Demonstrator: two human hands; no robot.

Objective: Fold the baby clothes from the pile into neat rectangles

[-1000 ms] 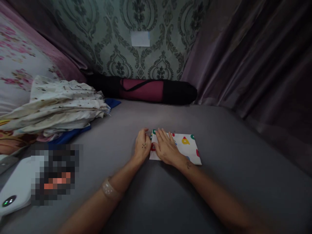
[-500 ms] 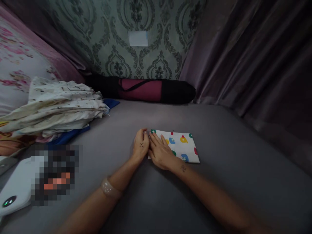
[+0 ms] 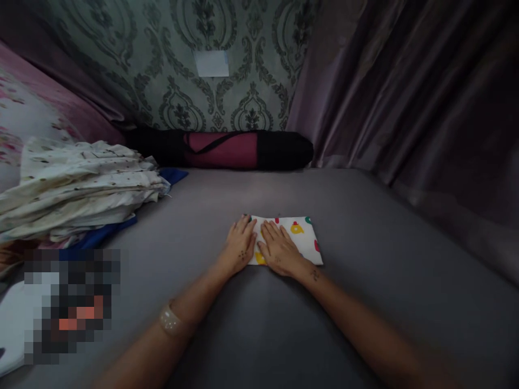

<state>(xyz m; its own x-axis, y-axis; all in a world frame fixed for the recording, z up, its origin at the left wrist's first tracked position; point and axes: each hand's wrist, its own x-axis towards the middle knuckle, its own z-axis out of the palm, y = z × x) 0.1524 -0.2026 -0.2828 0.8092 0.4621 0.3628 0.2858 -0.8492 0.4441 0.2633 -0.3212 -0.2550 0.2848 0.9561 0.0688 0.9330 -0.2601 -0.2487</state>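
fingers (image 3: 246, 229) of both hands stretched out flat, gripping nothing | left hand (image 3: 240, 247) and right hand (image 3: 279, 249) side by side, palms pressing the folded printed cloth (image 3: 303, 233) | cloth lies mid grey sheet (image 3: 377, 237) | laundry stack (image 3: 81, 183) at 10 o'clock | rolled bag (image 3: 227, 149) at 12 o'clock

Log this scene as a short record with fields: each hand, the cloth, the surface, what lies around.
left hand: open, flat, on the left edge of the folded cloth
right hand: open, flat, palm down on the cloth beside the left hand
folded cloth: white with coloured prints, a small rectangle
surface: grey sheet, cloth lies on it
left side: stack of folded clothes
far edge: black and maroon roll bag along the patterned wall
right side: purple curtain
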